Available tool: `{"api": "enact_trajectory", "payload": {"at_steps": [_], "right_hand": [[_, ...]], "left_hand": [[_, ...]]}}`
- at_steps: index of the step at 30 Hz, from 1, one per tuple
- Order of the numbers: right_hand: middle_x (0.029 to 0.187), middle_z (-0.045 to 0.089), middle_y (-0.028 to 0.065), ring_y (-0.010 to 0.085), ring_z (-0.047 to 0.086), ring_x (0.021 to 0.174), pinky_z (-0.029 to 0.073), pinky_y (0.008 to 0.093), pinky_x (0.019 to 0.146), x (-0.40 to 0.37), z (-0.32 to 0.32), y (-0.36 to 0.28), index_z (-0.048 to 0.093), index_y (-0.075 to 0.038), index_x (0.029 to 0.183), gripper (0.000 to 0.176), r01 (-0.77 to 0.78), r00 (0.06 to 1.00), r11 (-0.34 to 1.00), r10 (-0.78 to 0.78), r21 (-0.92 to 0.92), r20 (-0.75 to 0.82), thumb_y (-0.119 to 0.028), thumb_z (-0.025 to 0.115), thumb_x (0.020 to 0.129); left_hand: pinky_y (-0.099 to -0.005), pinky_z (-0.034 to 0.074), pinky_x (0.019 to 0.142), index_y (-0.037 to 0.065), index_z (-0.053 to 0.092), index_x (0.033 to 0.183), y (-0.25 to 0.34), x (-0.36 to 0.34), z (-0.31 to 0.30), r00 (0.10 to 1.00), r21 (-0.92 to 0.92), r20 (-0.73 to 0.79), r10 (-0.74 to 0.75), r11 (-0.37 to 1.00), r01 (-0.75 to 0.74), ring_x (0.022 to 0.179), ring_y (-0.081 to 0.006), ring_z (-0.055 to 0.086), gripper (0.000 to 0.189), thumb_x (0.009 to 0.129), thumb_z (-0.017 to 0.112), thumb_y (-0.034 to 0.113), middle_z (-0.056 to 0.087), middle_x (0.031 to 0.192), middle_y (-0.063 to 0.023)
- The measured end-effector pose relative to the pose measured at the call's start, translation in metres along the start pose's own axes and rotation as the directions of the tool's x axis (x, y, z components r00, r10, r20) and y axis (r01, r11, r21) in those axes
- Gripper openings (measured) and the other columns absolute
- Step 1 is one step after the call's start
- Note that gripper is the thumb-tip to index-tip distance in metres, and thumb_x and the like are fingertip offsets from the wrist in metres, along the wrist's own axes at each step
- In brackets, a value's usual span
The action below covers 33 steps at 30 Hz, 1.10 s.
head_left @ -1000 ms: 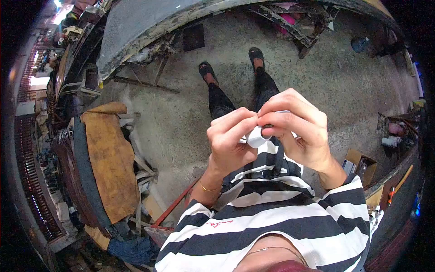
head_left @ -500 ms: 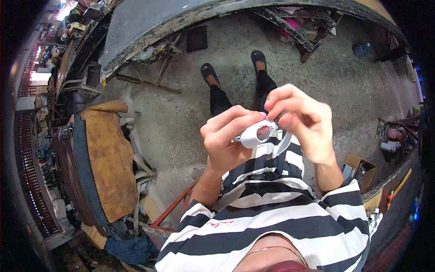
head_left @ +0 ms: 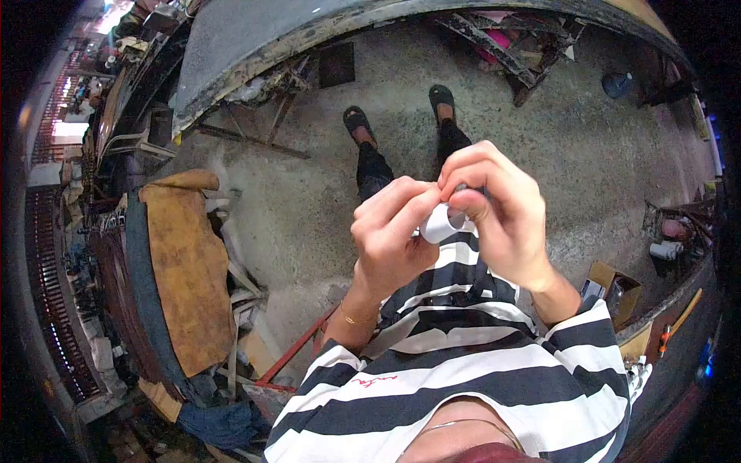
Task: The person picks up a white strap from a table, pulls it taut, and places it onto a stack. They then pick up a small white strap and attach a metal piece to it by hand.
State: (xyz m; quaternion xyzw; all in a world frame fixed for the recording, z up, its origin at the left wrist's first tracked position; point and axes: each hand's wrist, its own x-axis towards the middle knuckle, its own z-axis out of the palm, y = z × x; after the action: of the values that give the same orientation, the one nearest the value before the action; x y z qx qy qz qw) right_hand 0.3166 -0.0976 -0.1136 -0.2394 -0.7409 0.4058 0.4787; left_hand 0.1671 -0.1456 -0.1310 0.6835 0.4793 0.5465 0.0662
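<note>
concrete floor [head_left: 301, 201], left hand [head_left: 392, 233] pinching white strip [head_left: 437, 227]

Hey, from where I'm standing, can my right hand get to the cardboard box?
Probably not right now: the right hand is busy at the white band, and the cardboard box looks lower down, off to the right. Nothing seems to block it, though.

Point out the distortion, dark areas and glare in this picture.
Head view: the grey tabletop bows into an arc, black fills the corners, a bright patch at far left is washed out; same view, the white strip at the left hand shows little detail.
</note>
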Motion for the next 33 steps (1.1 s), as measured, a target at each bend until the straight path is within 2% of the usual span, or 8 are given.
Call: {"api": "enact_trajectory", "payload": {"at_steps": [2,7,11,16,25,27,30,33], "right_hand": [[0.096,0.061,0.0114,0.0172,0.060,0.085,0.051,0.0327,0.074,-0.001,-0.002,-0.003,0.060,0.003,0.089,0.008,-0.309,0.951,0.894,0.292,0.324,0.099,-0.003,0.059,0.094],[0.099,0.061,0.0103,0.0148,0.057,0.093,0.046,0.0274,0.084,0.000,-0.012,0.017,0.063,0.004,0.094,0.012,-0.208,0.972,0.828,0.236,0.521,0.012,-0.007,0.059,0.096],[0.098,0.064,0.0124,0.0196,0.063,0.089,0.050,0.0299,0.078,0.002,-0.022,0.010,0.068,0.003,0.094,0.008,-0.103,0.994,0.951,0.091,0.292,0.054,-0.001,0.065,0.088],[0.097,0.068,0.0129,0.0249,0.066,0.085,0.054,0.0333,0.072,0.002,-0.025,0.011,0.072,0.000,0.098,0.025,0.087,0.989,0.994,-0.093,0.060,0.116,0.001,0.075,0.074],[0.092,0.068,0.0124,0.0298,0.066,0.086,0.054,0.0339,0.071,0.002,-0.010,0.013,0.067,0.001,0.089,0.020,0.201,0.980,0.976,-0.199,-0.086,0.030,0.000,0.075,0.071],[0.092,0.067,0.0129,0.0260,0.066,0.084,0.053,0.0333,0.072,-0.002,-0.004,0.014,0.066,0.001,0.089,0.013,0.191,0.982,0.979,-0.191,-0.068,0.012,-0.002,0.073,0.079],[0.096,0.064,0.0095,0.0142,0.062,0.085,0.051,0.0325,0.078,-0.008,0.003,0.008,0.064,0.003,0.095,0.017,-0.337,0.935,0.809,0.348,0.482,0.069,-0.013,0.059,0.098],[0.097,0.064,0.0088,0.0134,0.060,0.089,0.050,0.0307,0.080,-0.006,0.000,0.023,0.063,0.004,0.097,0.017,-0.282,0.930,0.678,0.366,0.679,0.021,-0.012,0.059,0.098]], "left_hand": [[-0.0272,0.048,0.057,-0.001,0.069,0.087,-0.002,-0.002,0.000,1.000,-0.014,-0.013,-0.017,1.000,0.017,0.064,-0.0211,0.065,0.019,0.070,0.076,0.000,0.065,0.076,-0.0116],[-0.0297,0.049,0.053,-0.001,0.070,0.091,-0.008,-0.004,0.003,1.000,-0.091,0.015,-0.022,0.996,0.023,0.063,-0.0226,0.066,0.022,0.069,0.076,0.001,0.066,0.077,-0.0112],[-0.0290,0.050,0.054,-0.001,0.071,0.092,-0.009,-0.002,0.004,1.000,-0.125,0.014,-0.018,0.992,0.020,0.064,-0.0220,0.067,0.025,0.070,0.079,0.005,0.066,0.077,-0.0110],[-0.0284,0.049,0.055,-0.002,0.070,0.088,-0.007,-0.001,0.002,0.997,-0.159,0.058,-0.058,0.985,0.067,0.065,-0.0217,0.067,0.022,0.072,0.079,0.009,0.066,0.077,-0.0123],[-0.0278,0.049,0.056,-0.004,0.066,0.082,-0.003,-0.003,0.008,0.997,-0.061,0.063,-0.038,0.997,0.041,0.062,-0.0231,0.066,0.016,0.072,0.073,0.007,0.066,0.078,-0.0145],[-0.0277,0.049,0.056,-0.004,0.066,0.082,-0.002,-0.003,0.008,0.997,-0.017,0.064,-0.054,0.998,0.055,0.063,-0.0227,0.066,0.016,0.072,0.073,0.007,0.066,0.079,-0.0144],[-0.0304,0.050,0.054,-0.001,0.067,0.085,-0.003,-0.003,0.010,0.996,-0.084,0.024,-0.090,0.992,0.092,0.063,-0.0246,0.065,0.020,0.069,0.078,0.004,0.064,0.077,-0.0128],[-0.0297,0.050,0.055,-0.001,0.069,0.089,-0.006,-0.005,0.010,0.994,-0.155,0.011,-0.111,0.982,0.112,0.064,-0.0227,0.067,0.022,0.072,0.081,0.008,0.066,0.078,-0.0120]]}}
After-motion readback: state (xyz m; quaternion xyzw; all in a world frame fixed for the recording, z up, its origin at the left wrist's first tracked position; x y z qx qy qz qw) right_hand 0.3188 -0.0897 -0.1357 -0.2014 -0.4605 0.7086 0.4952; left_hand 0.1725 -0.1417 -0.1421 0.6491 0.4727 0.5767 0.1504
